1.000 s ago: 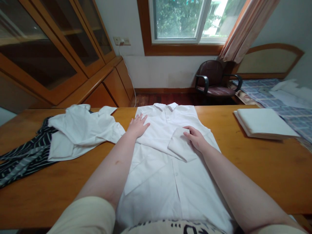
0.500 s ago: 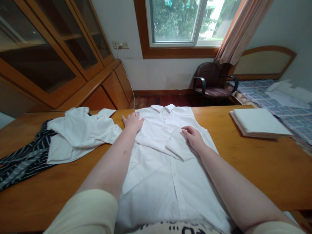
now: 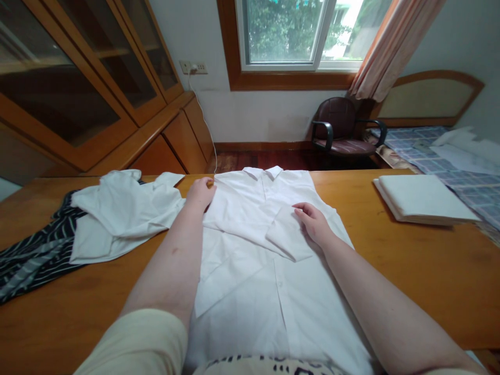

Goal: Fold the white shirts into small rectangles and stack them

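A white button-up shirt (image 3: pixel 242 291) lies front up on the wooden table, its collar at the far edge. Its sleeves are folded across the front, one cuff (image 3: pixel 285 237) lying near the middle. My left hand (image 3: pixel 201 194) is at the shirt's left shoulder edge, with fingers curled in and closed on the fabric; the fingertips are partly hidden. On the right of the chest, my right hand (image 3: pixel 314 223) has its thumb and fingertips closed at the corner of the folded cuff.
Left of the shirt lie a crumpled white garment (image 3: pixel 121 213) and a black striped garment (image 3: pixel 35 260). A flat white folded stack (image 3: pixel 425 195) rests at the table's right. Beyond the table are a glass-doored cabinet (image 3: pixel 78 67), an armchair (image 3: pixel 339 127) and a bed (image 3: pixel 414 151).
My left hand has moved left from lying spread on the shirt's shoulder to its outer edge, and its fingers have curled in. My right hand stays at the cuff.
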{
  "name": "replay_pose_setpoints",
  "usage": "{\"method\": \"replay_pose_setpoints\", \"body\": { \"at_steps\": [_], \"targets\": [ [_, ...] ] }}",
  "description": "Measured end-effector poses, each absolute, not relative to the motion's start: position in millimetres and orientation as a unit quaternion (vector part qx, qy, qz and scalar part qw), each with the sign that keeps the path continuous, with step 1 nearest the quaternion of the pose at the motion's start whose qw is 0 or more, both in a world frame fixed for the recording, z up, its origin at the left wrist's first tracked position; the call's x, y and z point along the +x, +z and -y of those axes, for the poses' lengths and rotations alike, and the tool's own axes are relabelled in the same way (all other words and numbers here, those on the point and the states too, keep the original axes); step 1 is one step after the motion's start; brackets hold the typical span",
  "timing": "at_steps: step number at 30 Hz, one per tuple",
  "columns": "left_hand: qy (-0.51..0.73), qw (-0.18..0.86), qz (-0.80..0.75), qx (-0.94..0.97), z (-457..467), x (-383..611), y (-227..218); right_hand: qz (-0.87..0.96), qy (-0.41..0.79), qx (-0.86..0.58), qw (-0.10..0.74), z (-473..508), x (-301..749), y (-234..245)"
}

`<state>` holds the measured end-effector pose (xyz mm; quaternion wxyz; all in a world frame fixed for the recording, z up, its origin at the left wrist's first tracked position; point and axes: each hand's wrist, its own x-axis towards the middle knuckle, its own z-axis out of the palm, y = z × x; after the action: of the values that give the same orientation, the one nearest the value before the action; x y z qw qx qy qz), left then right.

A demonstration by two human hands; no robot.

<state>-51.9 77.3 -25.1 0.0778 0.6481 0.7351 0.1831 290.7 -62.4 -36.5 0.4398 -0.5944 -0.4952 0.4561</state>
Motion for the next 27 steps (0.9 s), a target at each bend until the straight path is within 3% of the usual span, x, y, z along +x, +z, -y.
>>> {"method": "replay_pose_setpoints", "body": {
  "at_steps": [6, 14, 18, 24, 27],
  "targets": [
    [0.149, 0.121, -0.776, 0.601, -84, -46, -30, 0.491, 0.461, -0.587, 0.449, 62, 292, -41],
    [0.219, 0.142, -0.769, 0.584, -87, -53, -36, 0.484, 0.469, -0.582, 0.455, 62, 293, -41],
    [0.197, 0.141, -0.779, 0.578, -87, -56, -37, 0.485, 0.467, -0.578, 0.461, 61, 293, -41],
    [0.182, 0.020, -0.724, 0.665, -80, -44, -27, 0.482, 0.469, -0.575, 0.467, 61, 293, -43],
    [0.153, 0.031, -0.627, 0.763, -74, -35, -21, 0.482, 0.470, -0.572, 0.469, 60, 293, -43]
  ]
}}
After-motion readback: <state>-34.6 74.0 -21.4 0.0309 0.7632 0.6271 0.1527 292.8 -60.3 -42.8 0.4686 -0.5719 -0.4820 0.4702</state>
